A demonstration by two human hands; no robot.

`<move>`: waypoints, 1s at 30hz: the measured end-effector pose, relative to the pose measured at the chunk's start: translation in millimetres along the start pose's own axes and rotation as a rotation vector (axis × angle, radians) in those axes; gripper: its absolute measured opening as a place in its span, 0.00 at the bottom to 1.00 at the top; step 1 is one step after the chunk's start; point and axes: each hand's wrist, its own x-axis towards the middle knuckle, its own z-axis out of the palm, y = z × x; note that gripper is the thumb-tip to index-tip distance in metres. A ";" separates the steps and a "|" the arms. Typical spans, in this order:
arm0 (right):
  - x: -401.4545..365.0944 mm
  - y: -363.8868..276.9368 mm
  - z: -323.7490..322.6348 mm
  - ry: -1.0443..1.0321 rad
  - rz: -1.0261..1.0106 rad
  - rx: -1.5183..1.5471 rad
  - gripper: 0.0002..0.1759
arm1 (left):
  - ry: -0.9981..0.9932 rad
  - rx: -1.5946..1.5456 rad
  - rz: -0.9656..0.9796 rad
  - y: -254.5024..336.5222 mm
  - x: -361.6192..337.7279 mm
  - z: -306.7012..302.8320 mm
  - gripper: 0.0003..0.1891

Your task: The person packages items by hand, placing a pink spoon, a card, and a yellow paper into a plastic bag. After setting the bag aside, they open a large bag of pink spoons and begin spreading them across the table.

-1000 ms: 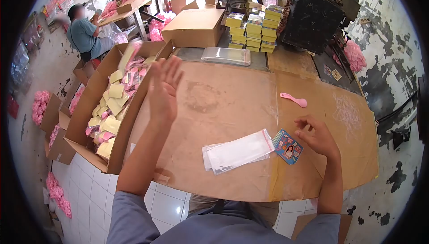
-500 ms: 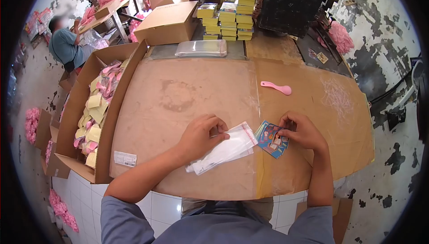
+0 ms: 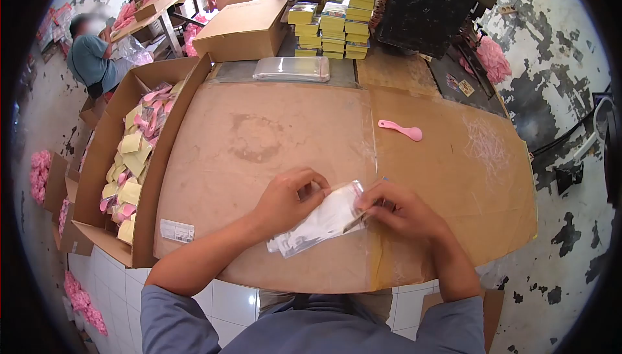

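Clear plastic sleeves (image 3: 317, 223) lie in a small stack on the cardboard-covered table. My left hand (image 3: 291, 198) pinches their upper left edge between thumb and fingers. At the sleeves' right end, my right hand (image 3: 395, 206) has its fingers closed on a printed card, seen edge-on and mostly hidden. A blue bit of card shows just behind the right hand's knuckles. Beyond the hands, a pink plastic spoon (image 3: 400, 130) lies flat on the cardboard.
On the left stands a long open carton (image 3: 188, 98) of packed pink spoons and yellowish cards. At the back are a plastic-wrapped pack (image 3: 291, 69), a closed box (image 3: 241, 28), stacked cards (image 3: 333, 30) and a black box (image 3: 414, 10). A person (image 3: 94, 59) sits far left.
My right hand has moved left with a card, from the card pile to the open end of the sleeves. My left hand has stayed at the sleeves.
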 end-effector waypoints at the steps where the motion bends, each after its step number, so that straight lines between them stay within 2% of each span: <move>1: 4.1 1.8 7.2 -0.034 -0.008 -0.135 0.05 | -0.010 -0.052 -0.044 -0.7 -1.3 -2.0 0.04; 2: 6.0 2.7 11.5 -0.067 -0.016 -0.269 0.06 | 0.011 -0.244 -0.038 -5.9 -0.7 -2.0 0.05; 4: 5.7 -1.0 11.9 -0.009 0.035 -0.211 0.05 | 0.054 -0.630 -0.016 -15.4 5.4 -1.6 0.08; 7: 3.9 -3.4 8.0 0.128 0.129 -0.081 0.05 | -0.050 -0.804 -0.084 -6.6 5.5 -19.0 0.13; 11: 14.9 -8.2 -5.2 0.266 0.218 -0.065 0.07 | -0.107 -0.836 -0.111 4.7 1.3 -20.2 0.16; 14: 27.8 -27.1 -7.7 0.355 0.194 0.002 0.09 | -0.107 -0.822 -0.156 11.6 -0.4 -16.3 0.17; 20: 38.9 -21.9 9.6 0.575 0.066 0.158 0.10 | -0.048 -0.747 -0.188 9.7 -1.5 -12.3 0.16; 30: 32.5 -2.2 19.7 0.670 0.054 0.243 0.09 | -0.035 -0.678 -0.240 7.3 -2.0 -7.4 0.18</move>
